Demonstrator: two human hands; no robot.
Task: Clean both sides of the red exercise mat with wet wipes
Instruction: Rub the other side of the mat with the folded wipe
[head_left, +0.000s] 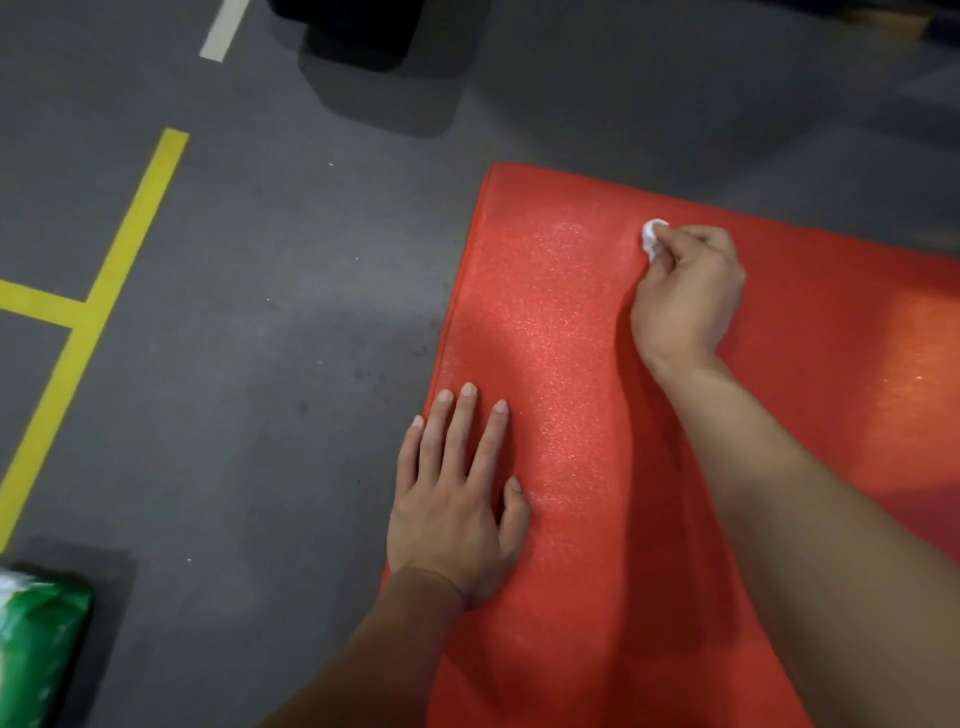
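Near left I've got the green wipes pack (39, 644) on the grey floor (234, 415), and the left hand (457, 499) lies flat, fingers straight, pinning the near-left edge of the red mat (582, 597). Further out, the right hand (685, 296) pinches a balled white wipe (653, 240) against the mat near its far edge. I read this as wiping the first side (underside likely untouched); next: scrub toward the far-left corner, flip later.
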